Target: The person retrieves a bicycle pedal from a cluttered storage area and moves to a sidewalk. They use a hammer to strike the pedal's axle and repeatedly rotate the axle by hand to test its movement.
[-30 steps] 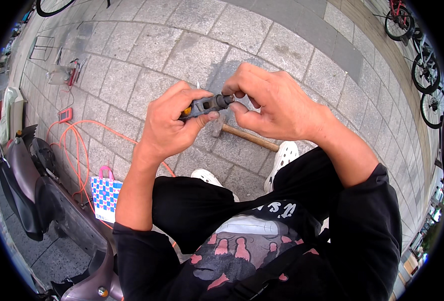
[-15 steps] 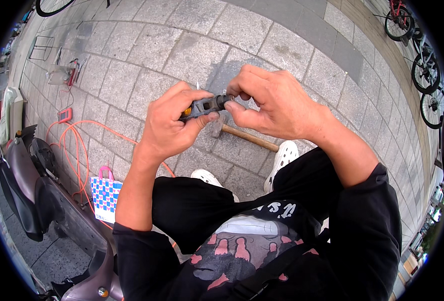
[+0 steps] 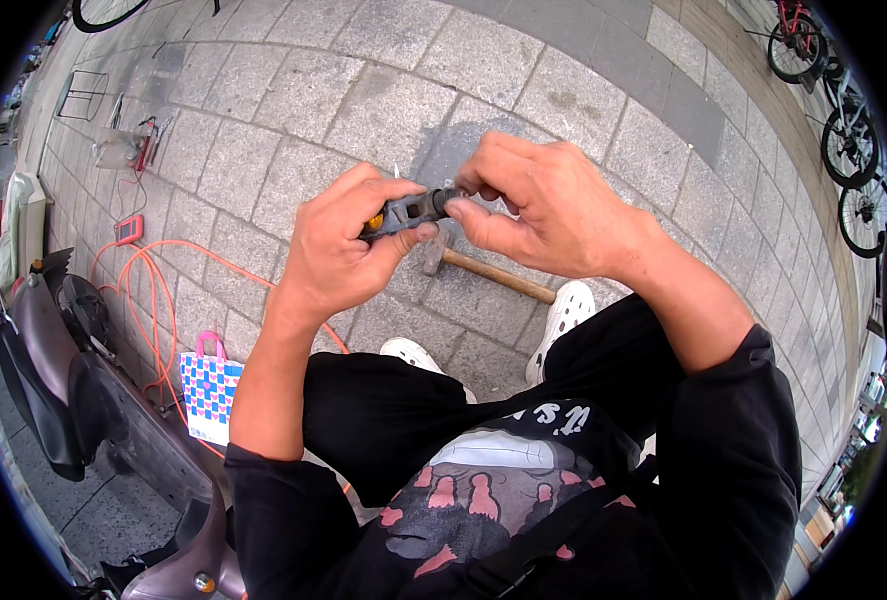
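Observation:
Held out in front of me is a dark metal part (image 3: 414, 209) with an opening in its side and a yellow-gold piece at its left end. My left hand (image 3: 345, 235) grips its body between thumb and fingers. At its round black right end, my right hand (image 3: 548, 205) is pinched closed, thumb and fingertips touching that end; any small piece inside the pinch is hidden. Below the part, a hammer (image 3: 498, 275) with a wooden handle lies on the paving, its head to the left and its handle reaching my white shoe (image 3: 566, 318).
An orange hose (image 3: 171, 320) curls over the grey paving on the left, by a small red device (image 3: 129, 229). Near my left arm stands a checkered bag (image 3: 210, 390), beside a scooter (image 3: 113, 420). Several bicycles (image 3: 849, 148) are parked at the far right.
Almost nothing differs. The fingers of my right hand have shifted very slightly at the end of the metal part; my left hand keeps its grip.

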Demonstrator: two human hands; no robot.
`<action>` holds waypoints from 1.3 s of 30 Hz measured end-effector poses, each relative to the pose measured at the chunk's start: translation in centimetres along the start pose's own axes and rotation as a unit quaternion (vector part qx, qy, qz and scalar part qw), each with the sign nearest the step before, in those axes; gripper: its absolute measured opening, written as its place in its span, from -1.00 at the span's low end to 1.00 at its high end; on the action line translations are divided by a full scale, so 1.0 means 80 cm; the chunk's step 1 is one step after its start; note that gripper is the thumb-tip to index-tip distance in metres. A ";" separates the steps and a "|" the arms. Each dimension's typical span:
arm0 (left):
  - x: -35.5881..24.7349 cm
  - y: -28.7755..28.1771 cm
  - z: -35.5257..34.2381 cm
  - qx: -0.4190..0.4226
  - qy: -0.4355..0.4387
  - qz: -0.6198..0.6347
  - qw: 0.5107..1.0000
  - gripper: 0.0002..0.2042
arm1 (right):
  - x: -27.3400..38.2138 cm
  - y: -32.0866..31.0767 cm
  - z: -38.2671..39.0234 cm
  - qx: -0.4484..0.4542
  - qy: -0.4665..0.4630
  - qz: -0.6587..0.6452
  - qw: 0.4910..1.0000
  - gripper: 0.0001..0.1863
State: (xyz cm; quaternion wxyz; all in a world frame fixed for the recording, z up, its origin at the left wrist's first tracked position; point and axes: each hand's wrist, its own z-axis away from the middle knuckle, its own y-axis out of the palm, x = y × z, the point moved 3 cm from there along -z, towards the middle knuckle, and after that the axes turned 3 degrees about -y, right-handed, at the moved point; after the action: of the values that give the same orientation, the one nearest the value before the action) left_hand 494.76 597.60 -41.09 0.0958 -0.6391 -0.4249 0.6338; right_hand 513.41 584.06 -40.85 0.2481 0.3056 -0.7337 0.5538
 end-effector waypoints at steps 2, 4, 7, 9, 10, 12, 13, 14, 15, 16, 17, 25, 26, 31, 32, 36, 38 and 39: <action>0.001 -0.001 -0.001 0.003 -0.001 -0.005 1.000 -0.68 | 0.000 0.000 0.000 -0.016 -0.014 -0.011 1.000 -0.74; 0.001 -0.001 0.000 0.004 -0.002 -0.002 1.000 -0.69 | 0.000 0.000 -0.001 0.001 -0.012 -0.016 1.000 -0.75; 0.008 0.002 0.003 0.008 -0.005 0.016 1.000 -0.68 | -0.001 0.002 -0.001 0.013 -0.013 -0.022 1.000 -0.75; 0.010 0.004 0.005 0.009 -0.006 0.024 1.000 -0.67 | -0.001 0.003 -0.001 0.018 -0.013 -0.022 1.000 -0.75; 0.010 0.004 0.005 0.009 -0.005 0.025 1.000 -0.67 | -0.001 0.003 0.000 0.021 -0.012 -0.020 0.999 -0.75; 0.008 0.001 0.005 0.008 -0.008 0.023 1.000 -0.67 | 0.001 0.002 -0.002 0.022 -0.016 -0.022 0.999 -0.74; 0.006 0.000 0.004 0.007 -0.010 0.023 1.000 -0.67 | 0.001 0.002 -0.003 0.018 -0.019 -0.023 0.999 -0.74; 0.006 0.000 0.004 0.007 -0.011 0.024 1.000 -0.67 | 0.002 0.002 -0.002 0.016 -0.021 -0.022 0.999 -0.74; 0.005 0.000 0.005 0.007 -0.010 0.022 1.000 -0.67 | 0.003 0.001 -0.002 0.019 -0.016 -0.021 0.999 -0.74; 0.005 0.001 0.006 0.006 -0.010 0.020 1.000 -0.67 | 0.005 0.000 -0.002 0.022 -0.010 -0.021 0.999 -0.75; 0.003 0.001 0.005 0.006 -0.008 0.019 1.000 -0.67 | 0.006 -0.004 -0.001 0.026 -0.004 -0.018 0.999 -0.75; 0.000 0.001 0.004 0.025 -0.032 0.061 0.997 -0.67 | -0.004 -0.022 0.000 0.068 0.111 -0.222 0.966 -0.77; 0.004 0.000 0.005 0.034 -0.035 0.063 0.997 -0.67 | -0.005 -0.018 -0.002 0.079 0.142 -0.258 0.953 -0.77; 0.044 0.016 0.024 0.074 -0.071 0.095 0.990 -0.64 | -0.021 0.024 -0.014 0.104 0.113 -0.197 0.968 -0.75; 0.058 0.013 0.030 0.075 -0.087 0.102 0.988 -0.63 | -0.022 0.040 -0.028 0.112 0.096 -0.184 0.972 -0.74; 0.129 0.014 0.010 -0.006 -0.124 0.194 0.973 -0.61 | -0.030 0.056 -0.089 0.049 0.075 -0.072 0.993 -0.69; 0.155 0.022 0.014 -0.080 -0.138 0.218 0.963 -0.61 | -0.039 0.060 -0.093 -0.005 0.096 -0.073 0.993 -0.63; 0.177 0.024 0.030 -0.116 -0.143 0.229 0.956 -0.62 | -0.034 0.073 -0.089 -0.004 0.125 -0.069 0.990 -0.61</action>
State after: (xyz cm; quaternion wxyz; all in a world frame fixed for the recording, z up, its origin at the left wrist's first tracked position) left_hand 491.14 604.83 -53.10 -0.1884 -0.6289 -0.3471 0.6697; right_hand 511.24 592.55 -44.71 0.3768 0.2833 -0.6761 0.5663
